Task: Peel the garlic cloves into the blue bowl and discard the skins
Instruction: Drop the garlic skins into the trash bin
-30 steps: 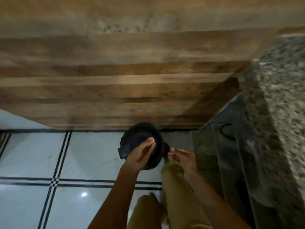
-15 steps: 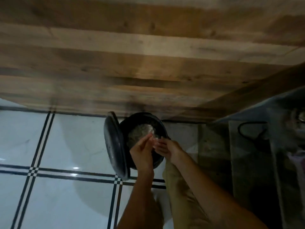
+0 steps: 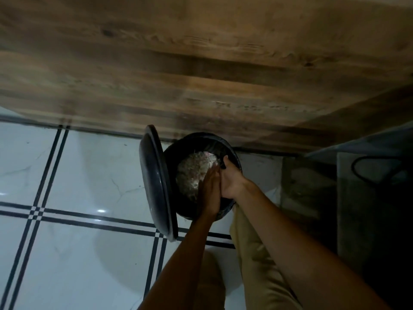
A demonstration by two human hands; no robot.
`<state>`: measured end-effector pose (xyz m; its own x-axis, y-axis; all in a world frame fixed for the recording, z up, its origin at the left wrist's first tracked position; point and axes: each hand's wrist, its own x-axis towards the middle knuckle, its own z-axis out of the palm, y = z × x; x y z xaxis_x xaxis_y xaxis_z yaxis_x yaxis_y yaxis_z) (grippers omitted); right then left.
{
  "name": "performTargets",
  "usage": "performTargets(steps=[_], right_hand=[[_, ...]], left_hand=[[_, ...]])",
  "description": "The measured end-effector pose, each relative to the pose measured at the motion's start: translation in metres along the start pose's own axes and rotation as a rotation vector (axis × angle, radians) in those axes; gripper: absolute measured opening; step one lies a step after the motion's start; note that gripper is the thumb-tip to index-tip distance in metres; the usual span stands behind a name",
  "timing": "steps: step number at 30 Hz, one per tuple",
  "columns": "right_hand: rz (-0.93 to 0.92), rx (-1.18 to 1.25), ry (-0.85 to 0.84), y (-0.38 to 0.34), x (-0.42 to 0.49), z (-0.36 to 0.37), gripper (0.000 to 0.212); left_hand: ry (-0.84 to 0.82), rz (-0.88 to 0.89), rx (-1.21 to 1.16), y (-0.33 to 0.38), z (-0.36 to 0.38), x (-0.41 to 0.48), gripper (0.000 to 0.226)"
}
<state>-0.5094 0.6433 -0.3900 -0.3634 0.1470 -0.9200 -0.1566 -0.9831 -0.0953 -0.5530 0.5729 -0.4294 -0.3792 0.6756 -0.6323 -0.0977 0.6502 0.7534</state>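
The 2 hands press palm to palm over the round black plastic bin (image 3: 235, 158) at the far edge of the white tiled floor (image 3: 89, 175): left hand (image 3: 206, 193) straight-fingered, right hand (image 3: 231, 182) with fingers hidden. Pale garlic skins (image 3: 192, 173) lie inside; brushed flakes could drift past the rim.

I look down on a glossy white tiled floor (image 3: 78, 175) crossed by paired black lines, with a small glint of light (image 3: 101, 210) on one tile. A wooden panel (image 3: 201, 63) fills the top. To my right is a dim corner with a dark cable (image 3: 353, 168).
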Motion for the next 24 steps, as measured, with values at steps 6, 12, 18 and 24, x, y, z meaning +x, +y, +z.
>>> performTargets(steps=[6,12,18,24], right_hand=[[-0.054,0.046,0.077,0.003,-0.005,-0.003,0.068],[-0.171,-0.228,0.159,0.005,-0.029,-0.004,0.05],[-0.388,-0.392,0.258,0.017,-0.115,0.012,0.039],[-0.972,-0.324,0.391,0.069,-0.332,-0.014,0.016]], left_hand=[[-0.001,0.153,0.151,0.001,-0.006,-0.004,0.055],[0.062,-0.047,0.106,-0.001,-0.018,0.014,0.037],[0.076,0.26,0.198,0.091,-0.039,-0.064,0.008],[-0.17,0.608,0.287,0.2,0.002,-0.23,0.012]])
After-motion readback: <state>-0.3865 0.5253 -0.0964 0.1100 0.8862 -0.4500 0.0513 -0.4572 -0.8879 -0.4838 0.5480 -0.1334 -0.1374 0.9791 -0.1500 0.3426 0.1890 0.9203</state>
